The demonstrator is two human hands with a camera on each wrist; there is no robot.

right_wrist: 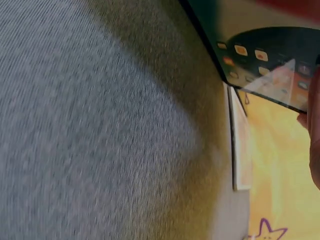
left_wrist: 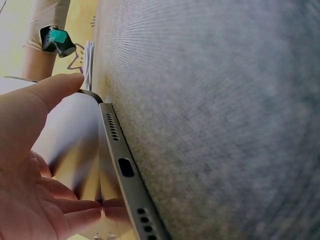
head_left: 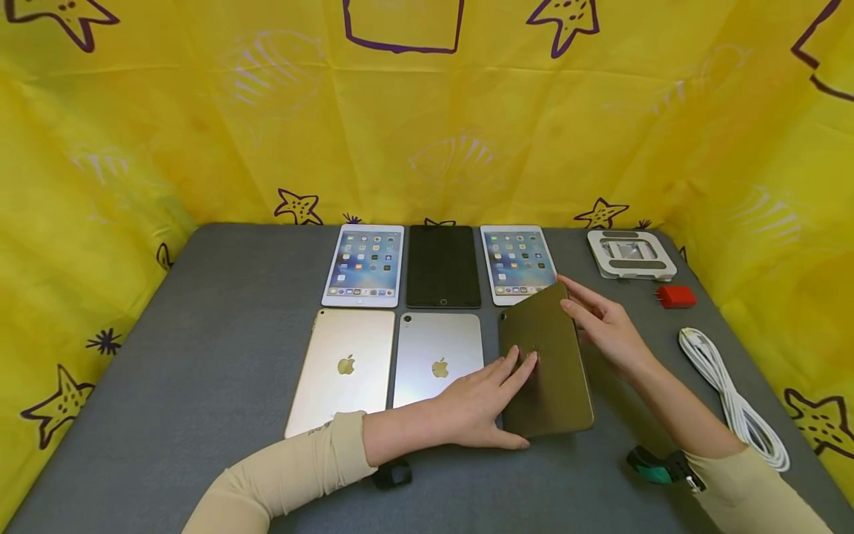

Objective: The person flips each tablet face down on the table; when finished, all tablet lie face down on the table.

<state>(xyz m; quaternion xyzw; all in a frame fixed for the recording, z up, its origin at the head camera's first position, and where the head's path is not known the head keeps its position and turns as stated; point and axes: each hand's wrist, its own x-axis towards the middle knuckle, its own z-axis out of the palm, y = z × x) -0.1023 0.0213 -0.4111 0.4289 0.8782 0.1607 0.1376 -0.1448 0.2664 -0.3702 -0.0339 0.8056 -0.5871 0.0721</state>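
My right hand [head_left: 610, 330] pinches the upper right edge of a dark bronze tablet [head_left: 548, 393], thumb on its back. The tablet is tilted, its right side raised off the table. My left hand [head_left: 477, 404] touches the tablet's back with outstretched fingers. In the left wrist view, the tablet's bottom edge [left_wrist: 127, 172], with port and speaker holes, lies along the cloth. The right wrist view shows its lit screen [right_wrist: 265, 60] with app icons. Left of it lie a silver tablet [head_left: 440, 334] and a gold tablet [head_left: 343, 386], both backs up.
Behind stand in a row a white tablet [head_left: 363, 263], a black tablet [head_left: 443, 267] and another white tablet [head_left: 517, 256], screens up. To the right are a white-grey folding stand [head_left: 630, 264], a red charger plug [head_left: 677, 297] and a coiled white cable [head_left: 737, 404]. Yellow cloth [head_left: 427, 148] walls the table.
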